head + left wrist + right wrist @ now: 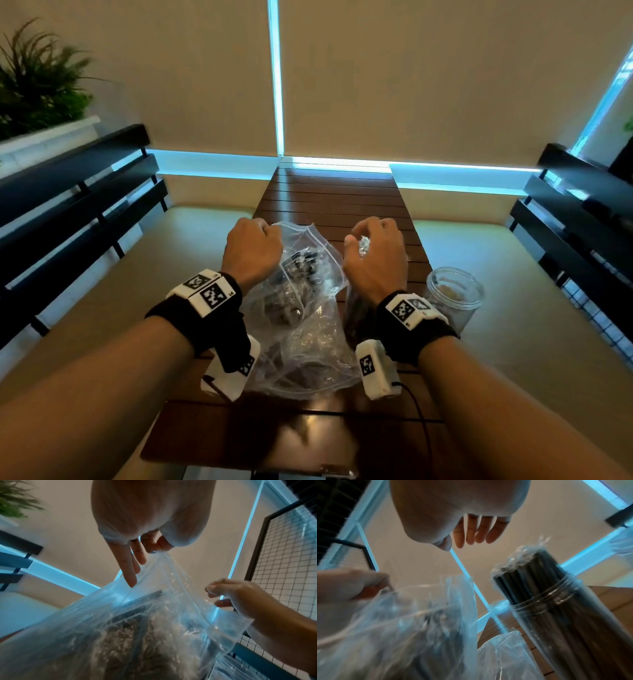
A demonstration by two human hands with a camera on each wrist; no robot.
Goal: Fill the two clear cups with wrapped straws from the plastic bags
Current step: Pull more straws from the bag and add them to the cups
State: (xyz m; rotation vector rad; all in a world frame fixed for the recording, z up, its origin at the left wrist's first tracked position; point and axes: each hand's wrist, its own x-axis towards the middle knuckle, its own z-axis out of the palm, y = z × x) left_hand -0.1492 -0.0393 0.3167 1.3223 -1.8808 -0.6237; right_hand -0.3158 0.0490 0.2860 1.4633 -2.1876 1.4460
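Observation:
My left hand point(253, 248) pinches the top edge of a clear plastic bag point(310, 274) and holds it up over the table; thumb and forefinger grip the rim in the left wrist view point(151, 548). Dark wrapped straws point(137, 615) lie inside the bag point(130, 635). My right hand point(373, 260) hovers beside the bag's mouth with loosely curled fingers point(471, 535) and holds nothing. Under it stands a clear cup point(565, 622) packed with wrapped straws point(527, 566). A second clear cup point(455, 298) stands to the right and looks empty.
Another crumpled plastic bag point(308, 363) lies on the narrow brown slatted table point(329, 198) near me. Black slatted bench backs point(68, 212) flank both sides, with pale seats. A plant point(34, 85) stands at the far left; wire mesh point(283, 561) is on the right.

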